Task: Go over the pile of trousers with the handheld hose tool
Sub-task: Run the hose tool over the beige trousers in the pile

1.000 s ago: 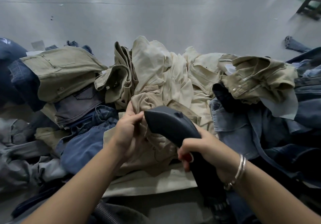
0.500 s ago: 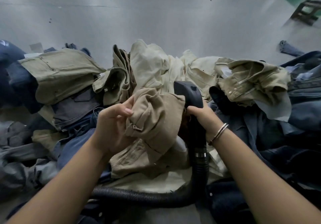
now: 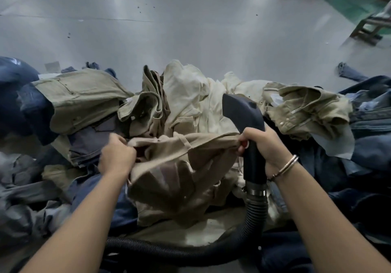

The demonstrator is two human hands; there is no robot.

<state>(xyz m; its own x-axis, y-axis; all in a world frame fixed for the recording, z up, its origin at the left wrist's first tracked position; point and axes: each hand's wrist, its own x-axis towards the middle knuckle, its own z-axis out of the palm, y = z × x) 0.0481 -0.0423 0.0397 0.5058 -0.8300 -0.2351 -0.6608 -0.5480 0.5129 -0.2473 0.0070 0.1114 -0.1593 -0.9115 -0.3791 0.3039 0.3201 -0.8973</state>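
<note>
Gripping tan trousers (image 3: 179, 156) stretched between both hands, left (image 3: 116, 156), right (image 3: 266, 145) also clutching dark hose tool (image 3: 247, 124)

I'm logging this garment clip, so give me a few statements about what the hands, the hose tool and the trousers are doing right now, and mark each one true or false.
1. The right hand grips the handle of the hose tool. True.
2. The left hand hangs idle, holding nothing. False: it grips the tan trousers.
3. The tan trousers are stretched between both hands. True.
4. The ribbed hose runs off to the right. False: it drops from the handle and curves leftward below the trousers.
5. The bracelets are on the left wrist. False: they are on the right wrist.
</note>
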